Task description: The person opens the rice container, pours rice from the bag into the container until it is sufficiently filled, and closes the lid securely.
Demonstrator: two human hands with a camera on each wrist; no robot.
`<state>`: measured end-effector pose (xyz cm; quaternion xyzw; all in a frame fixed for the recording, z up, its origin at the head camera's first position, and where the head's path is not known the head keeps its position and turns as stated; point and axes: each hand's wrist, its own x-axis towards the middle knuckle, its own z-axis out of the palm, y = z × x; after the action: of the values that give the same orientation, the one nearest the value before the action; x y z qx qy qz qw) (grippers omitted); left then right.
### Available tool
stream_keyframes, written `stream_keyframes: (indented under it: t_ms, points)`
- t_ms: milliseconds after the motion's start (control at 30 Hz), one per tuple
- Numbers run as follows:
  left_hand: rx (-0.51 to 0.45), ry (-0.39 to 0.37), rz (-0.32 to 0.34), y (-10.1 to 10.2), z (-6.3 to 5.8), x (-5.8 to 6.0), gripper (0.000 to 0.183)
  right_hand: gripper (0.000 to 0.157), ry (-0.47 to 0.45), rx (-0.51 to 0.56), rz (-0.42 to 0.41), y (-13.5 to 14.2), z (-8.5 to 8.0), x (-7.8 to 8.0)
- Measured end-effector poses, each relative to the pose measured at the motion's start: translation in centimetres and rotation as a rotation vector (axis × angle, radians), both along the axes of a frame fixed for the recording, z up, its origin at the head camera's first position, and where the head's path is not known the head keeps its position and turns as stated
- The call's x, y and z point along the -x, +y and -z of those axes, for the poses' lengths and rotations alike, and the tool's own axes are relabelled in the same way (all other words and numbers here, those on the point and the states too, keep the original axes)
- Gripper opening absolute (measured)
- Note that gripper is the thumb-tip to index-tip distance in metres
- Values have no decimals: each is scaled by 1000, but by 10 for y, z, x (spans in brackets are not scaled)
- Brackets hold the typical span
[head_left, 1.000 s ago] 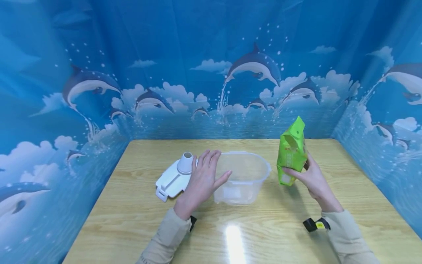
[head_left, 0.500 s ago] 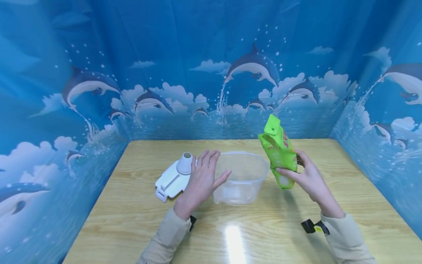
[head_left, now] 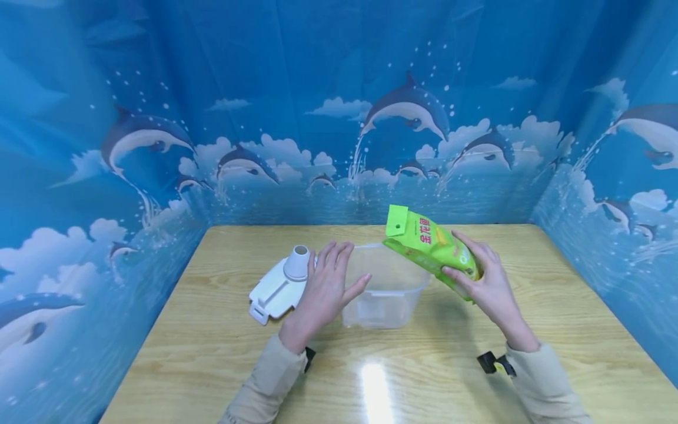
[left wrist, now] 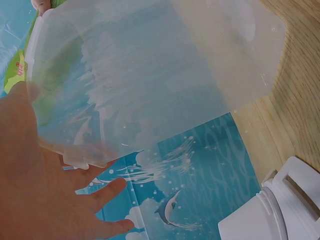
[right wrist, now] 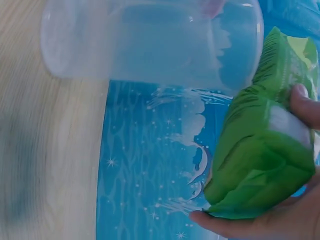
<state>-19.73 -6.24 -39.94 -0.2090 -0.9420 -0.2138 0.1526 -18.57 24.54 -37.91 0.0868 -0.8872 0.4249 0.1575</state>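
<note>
My right hand (head_left: 484, 282) grips the lower part of a green food bag (head_left: 431, 242) printed with red characters. The bag leans to the left, its folded top (head_left: 397, 221) over the clear plastic container (head_left: 381, 309). In the right wrist view the thumb and fingers lie on either side of the bag (right wrist: 265, 145); what is inside it is hidden. At the container's left side, my left hand (head_left: 327, 288) has its fingers spread and mostly straight, right at the rim. The left wrist view has this hand (left wrist: 45, 185) against the translucent wall (left wrist: 150, 75).
A white plastic lid (head_left: 278, 294) with a cone-shaped spout (head_left: 297, 263) lies on the wooden table (head_left: 212, 353), left of the container and partly behind the left hand. A blue dolphin-print curtain (head_left: 318, 118) rises behind the table and along both sides.
The right hand has moved the green bag leftward and tipped it from nearly upright to a strong lean over the container. The left hand, container and lid have stayed put.
</note>
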Motion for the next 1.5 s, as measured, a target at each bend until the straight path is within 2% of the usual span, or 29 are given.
stream_keyframes:
  t_ms: [233,467,567,767,867,1000,1133,1500]
  points:
    - [3,5,3,0,0,1,73,73,108,-23,7,-3,7,3]
    - [0,23,6,0,1,1,72,70,338,-80,1,-4,19,13]
    - [0,6,5,1,0,0,72,69,401,-108,5,-2,23,16]
    - [-7,-23,7,2,-2,-1,74,58,529,-214,-6,1,21,19]
    - [0,-22,3,2,-2,-1,73,66,589,-267,-23,0,15,20]
    - [5,-16,0,1,-2,0,74,71,620,-326,-46,-2,5,22]
    - [-1,-17,0,1,-2,0,74,71,614,-379,-52,-3,-3,21]
    - [-5,-28,-3,1,-3,-1,74,79,593,-483,-46,-7,-12,20]
